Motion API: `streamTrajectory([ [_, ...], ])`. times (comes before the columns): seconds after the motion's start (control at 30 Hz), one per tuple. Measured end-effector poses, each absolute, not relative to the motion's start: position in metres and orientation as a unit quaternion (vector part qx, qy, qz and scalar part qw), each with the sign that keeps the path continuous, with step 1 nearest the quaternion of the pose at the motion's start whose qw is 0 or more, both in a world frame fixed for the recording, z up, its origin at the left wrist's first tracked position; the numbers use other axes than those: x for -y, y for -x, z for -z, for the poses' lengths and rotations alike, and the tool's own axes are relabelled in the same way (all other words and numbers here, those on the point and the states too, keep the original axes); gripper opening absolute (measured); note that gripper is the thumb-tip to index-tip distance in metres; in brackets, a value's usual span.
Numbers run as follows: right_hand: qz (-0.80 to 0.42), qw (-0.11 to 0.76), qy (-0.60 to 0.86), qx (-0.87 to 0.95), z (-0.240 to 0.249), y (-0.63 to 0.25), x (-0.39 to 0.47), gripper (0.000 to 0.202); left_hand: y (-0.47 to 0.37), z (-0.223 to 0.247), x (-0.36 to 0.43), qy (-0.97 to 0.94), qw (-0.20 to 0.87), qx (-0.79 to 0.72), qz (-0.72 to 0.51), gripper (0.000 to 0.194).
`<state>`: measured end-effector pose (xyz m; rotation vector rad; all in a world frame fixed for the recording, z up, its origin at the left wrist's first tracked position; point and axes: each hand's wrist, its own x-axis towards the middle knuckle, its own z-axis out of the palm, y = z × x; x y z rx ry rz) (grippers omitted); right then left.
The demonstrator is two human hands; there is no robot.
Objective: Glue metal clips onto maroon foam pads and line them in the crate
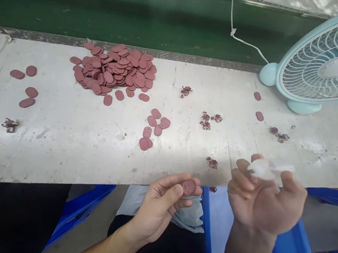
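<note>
My left hand [162,201] pinches a reddish-brown oval disc [189,187] between thumb and fingers, just off the table's near edge. Two small marks show on the disc's face. My right hand [264,201], palm up, has its fingers closed around a small whitish bottle [262,169] with a narrow tip, blurred by motion. A tiny brown horse-like figure [212,162] lies on the table between the hands. Beyond them sits a loose group of similar oval discs [157,130], some overlapping.
A large heap of discs [115,69] lies at the table's far edge. More small figures [206,117] are scattered to the right. A light-blue fan [334,65] stands at the right, its white cord [231,12] crossing a green belt [175,23]. Blue stool parts [77,207] show below.
</note>
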<state>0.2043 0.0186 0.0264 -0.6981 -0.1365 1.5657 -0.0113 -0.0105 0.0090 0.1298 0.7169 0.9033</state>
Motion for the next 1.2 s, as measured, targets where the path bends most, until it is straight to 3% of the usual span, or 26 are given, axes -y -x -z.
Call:
streamTrajectory([
  [0.07, -0.75, 0.623, 0.11, -0.191, -0.009, -0.236, -0.036, 0.035, 0.013, -0.009, 0.01, -0.061, 0.835, -0.338, -0.43, 0.022],
  [0.13, -0.752, 0.53, -0.048, -0.389, 0.009, -0.261, -0.05, 0.032, 0.016, -0.008, 0.009, -0.06, 0.833, -0.343, -0.43, 0.021],
  [0.27, -0.748, 0.509, -0.144, -0.401, 0.021, -0.276, -0.053, 0.049, 0.024, -0.005, 0.009, -0.055, 0.826, -0.358, -0.432, 0.022],
  [0.33, -0.779, 0.575, -0.041, -0.247, 0.013, -0.267, -0.044, 0.046, 0.027, -0.004, 0.009, -0.055, 0.822, -0.364, -0.435, 0.022],
  [0.43, -0.673, 0.634, 0.349, 0.153, -0.004, -0.242, -0.027, 0.022, 0.03, -0.003, 0.008, -0.059, 0.818, -0.368, -0.437, 0.023],
  [0.5, -0.552, 0.559, 0.529, 0.321, -0.013, -0.224, -0.021, 0.018, 0.03, -0.004, 0.007, -0.062, 0.819, -0.367, -0.436, 0.023],
  [0.57, -0.462, 0.414, 0.636, 0.459, -0.016, -0.209, -0.02, 0.027, 0.029, -0.005, 0.006, -0.066, 0.822, -0.365, -0.433, 0.023],
  [0.63, -0.336, 0.243, 0.694, 0.589, -0.017, -0.201, -0.023, 0.031, 0.027, -0.006, 0.006, -0.071, 0.822, -0.365, -0.431, 0.023],
  [0.7, -0.274, 0.166, 0.704, 0.634, -0.016, -0.199, -0.027, 0.025, 0.027, -0.007, 0.007, -0.078, 0.822, -0.365, -0.43, 0.023],
  [0.83, -0.302, 0.199, 0.714, 0.6, -0.021, -0.204, -0.025, 0.016, 0.028, -0.01, 0.007, -0.093, 0.823, -0.361, -0.43, 0.023],
  [0.93, -0.383, 0.291, 0.687, 0.545, -0.03, -0.205, -0.014, 0.013, 0.027, -0.011, 0.007, -0.113, 0.822, -0.358, -0.429, 0.024],
  [1.07, -0.53, 0.403, 0.546, 0.508, -0.041, -0.193, 0.003, 0.014, 0.022, -0.011, 0.008, -0.164, 0.81, -0.365, -0.429, 0.026],
  [1.2, -0.565, 0.419, 0.517, 0.487, -0.043, -0.173, 0.01, 0.02, 0.019, -0.014, 0.011, -0.209, 0.786, -0.372, -0.447, 0.027],
])
